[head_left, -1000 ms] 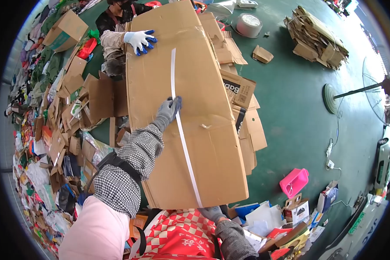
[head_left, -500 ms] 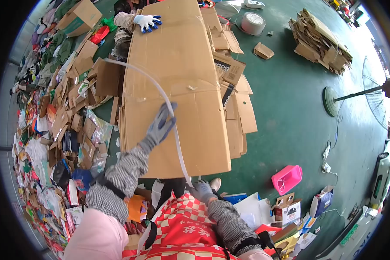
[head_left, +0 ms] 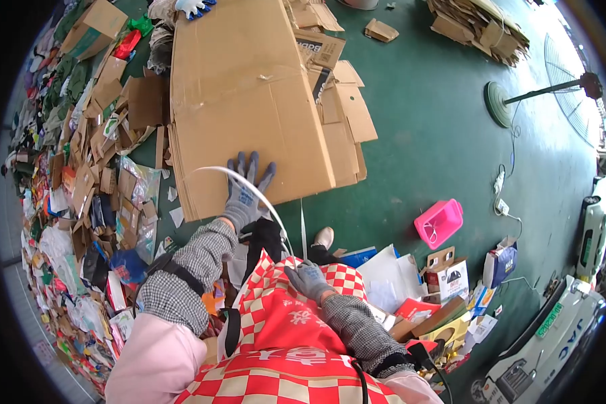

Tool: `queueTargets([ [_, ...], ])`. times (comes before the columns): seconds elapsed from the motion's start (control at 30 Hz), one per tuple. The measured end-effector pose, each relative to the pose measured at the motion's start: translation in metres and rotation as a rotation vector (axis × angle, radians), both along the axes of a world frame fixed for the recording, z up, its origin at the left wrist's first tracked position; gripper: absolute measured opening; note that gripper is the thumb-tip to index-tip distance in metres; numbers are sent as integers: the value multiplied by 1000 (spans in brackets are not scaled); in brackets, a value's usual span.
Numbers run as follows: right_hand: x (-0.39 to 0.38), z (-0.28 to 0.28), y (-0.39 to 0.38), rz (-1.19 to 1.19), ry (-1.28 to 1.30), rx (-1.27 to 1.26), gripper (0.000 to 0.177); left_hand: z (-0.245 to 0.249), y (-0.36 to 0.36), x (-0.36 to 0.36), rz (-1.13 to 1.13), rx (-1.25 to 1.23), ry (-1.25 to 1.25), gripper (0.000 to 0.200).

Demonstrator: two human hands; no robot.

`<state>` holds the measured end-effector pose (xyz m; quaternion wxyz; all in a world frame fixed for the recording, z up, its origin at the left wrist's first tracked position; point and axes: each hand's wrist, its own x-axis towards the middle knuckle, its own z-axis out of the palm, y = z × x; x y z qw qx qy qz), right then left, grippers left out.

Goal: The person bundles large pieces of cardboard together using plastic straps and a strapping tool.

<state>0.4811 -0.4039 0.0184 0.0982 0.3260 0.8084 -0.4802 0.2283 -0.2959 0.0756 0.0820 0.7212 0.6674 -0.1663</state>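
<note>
Right hand (head_left: 308, 279), over apron (head_left: 276, 320): fingers curled closed on white strap (head_left: 275, 213), which arcs forward across left hand (head_left: 248, 194). Left: fingers spread wide, gripping nothing, against near end of cardboard stack (head_left: 239, 87), most lying beyond fingertips

You see a pink tub (head_left: 439, 224) on the green floor (head_left: 417, 148), and a round fan (head_left: 545, 91) stands near the floor's right edge.

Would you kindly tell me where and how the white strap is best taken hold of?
Probably pinch the narrow white strap near its upper-left end, coming from above: it arcs in front of the left hand, and that end looks loose.
</note>
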Motion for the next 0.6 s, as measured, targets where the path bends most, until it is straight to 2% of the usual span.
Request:
queueTargets([
  [0.07,13,-1,-6,92,-5,-49,43,0,6,7,24,40,81,105],
  [0.1,21,18,-10,162,59,74,36,2,9,11,23,40,79,105],
  [0.13,27,17,-19,161,57,75,36,5,12,14,39,2,82,104],
  [0.2,34,23,-33,135,220,230,27,11,16,17,71,-76,86,103],
  [0.23,39,30,-34,209,79,92,30,11,17,19,68,-84,121,103],
  [0.27,41,36,-37,208,77,90,30,11,18,21,66,-85,119,103],
  [0.33,44,43,-48,111,3,-34,28,13,21,24,94,-79,88,104],
  [0.37,52,26,-66,91,8,-35,27,13,23,28,105,-104,117,104],
  [0.47,64,48,-67,-33,110,-48,28,14,23,32,125,-87,74,105],
  [0.6,40,72,-34,10,81,-9,24,8,17,28,101,-12,48,110],
])
